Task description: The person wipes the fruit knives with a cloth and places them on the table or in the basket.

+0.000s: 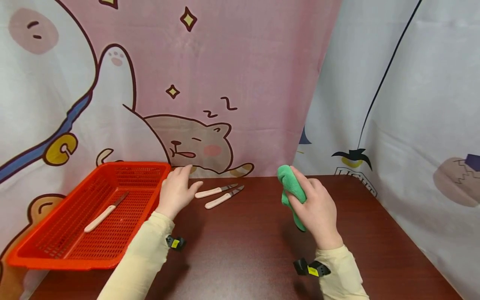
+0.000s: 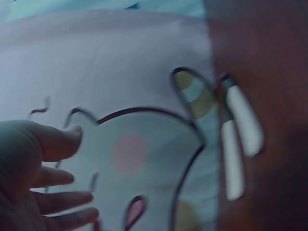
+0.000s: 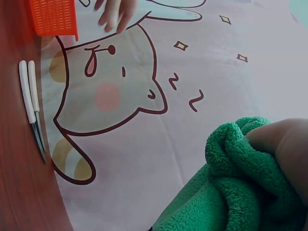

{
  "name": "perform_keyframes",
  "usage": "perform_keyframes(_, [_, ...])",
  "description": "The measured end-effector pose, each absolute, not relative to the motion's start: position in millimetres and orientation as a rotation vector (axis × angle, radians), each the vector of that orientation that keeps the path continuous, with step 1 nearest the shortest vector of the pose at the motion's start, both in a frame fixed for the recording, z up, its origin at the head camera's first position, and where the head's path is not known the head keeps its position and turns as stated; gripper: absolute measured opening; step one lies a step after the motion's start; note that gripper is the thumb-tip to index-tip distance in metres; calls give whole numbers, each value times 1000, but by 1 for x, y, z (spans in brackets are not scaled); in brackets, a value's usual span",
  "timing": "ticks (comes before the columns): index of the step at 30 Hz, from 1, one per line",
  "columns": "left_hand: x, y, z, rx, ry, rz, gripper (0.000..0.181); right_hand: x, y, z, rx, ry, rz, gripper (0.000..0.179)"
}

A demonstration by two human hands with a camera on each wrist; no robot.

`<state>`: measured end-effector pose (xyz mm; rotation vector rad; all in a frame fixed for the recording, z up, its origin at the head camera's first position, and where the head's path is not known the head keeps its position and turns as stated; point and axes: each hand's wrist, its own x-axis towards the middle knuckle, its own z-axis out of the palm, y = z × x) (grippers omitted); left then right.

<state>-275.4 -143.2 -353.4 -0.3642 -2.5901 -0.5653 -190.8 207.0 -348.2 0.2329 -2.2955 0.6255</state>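
My right hand [image 1: 316,208] grips a bunched green towel [image 1: 290,183] above the right half of the table; the towel's fluffy folds [image 3: 231,192] fill the lower right of the right wrist view. Nothing is in my left hand [image 1: 175,191], which hovers beside the red basket's right rim with fingers extended and thumb apart. Just right of it, two paring knives with pale handles lie side by side, a rear knife [image 1: 210,192] and a front knife [image 1: 221,201], blades pointing right and away. A third knife [image 1: 101,217] lies inside the basket.
The red perforated plastic basket [image 1: 88,264] stands at the table's left. Behind the dark brown wooden table [image 1: 240,258] hangs a printed cartoon curtain [image 1: 262,104], close to the rear edge. Another pale curtain [image 1: 423,125] borders the right side.
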Motion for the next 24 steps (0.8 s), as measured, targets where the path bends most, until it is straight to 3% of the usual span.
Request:
perform_keyframes(10, [-291, -108, -405, -389, -2688, -700, 60, -192, 208, -350, 223, -2306, 632, 63])
perform_keyframes(24, [-312, -85, -438, -385, -2786, -797, 61, -194, 209, -353, 206, -2330, 632, 63])
